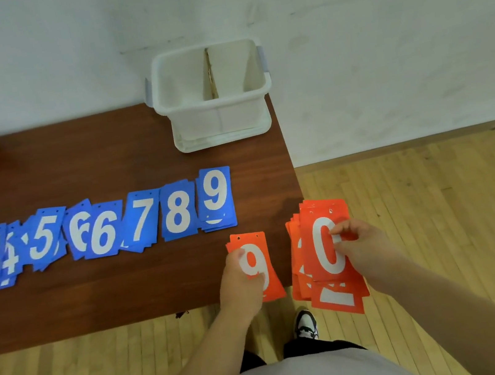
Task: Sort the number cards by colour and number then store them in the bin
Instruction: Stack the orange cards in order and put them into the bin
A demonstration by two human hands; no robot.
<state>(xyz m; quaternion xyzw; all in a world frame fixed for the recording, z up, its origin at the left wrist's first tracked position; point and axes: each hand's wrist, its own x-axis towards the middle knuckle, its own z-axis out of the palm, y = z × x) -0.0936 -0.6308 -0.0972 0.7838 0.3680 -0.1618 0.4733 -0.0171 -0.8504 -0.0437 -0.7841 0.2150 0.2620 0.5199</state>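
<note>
- Right now the left hand grips a red 9 card at the near right corner of the desk, fingers curled round its left edge. Whether the card lies on the wood or hangs just above it I cannot tell.
- The right hand pinches a fanned stack of red cards with a 0 on top, held past the desk's right edge, over the floor.
- Risk: the stack is loose and splayed, held at one side only. A slack pinch would likely spill cards onto the floor and undo their order.
- Risk: a lower card in that stack sticks out toward the person with its digit partly hidden, so it could be misread or filed wrongly.
- Risk: the row of blue cards lies in overlapping piles across the middle of the desk. A brushing forearm could mix neighbouring numbers.
- The red 9 has its long axis running from near edge to far edge, leaning slightly. The digit's top and the punched holes point to the far edge.
- The bin stands at the far right corner, with a divider inside and no cards visible in it.
</note>
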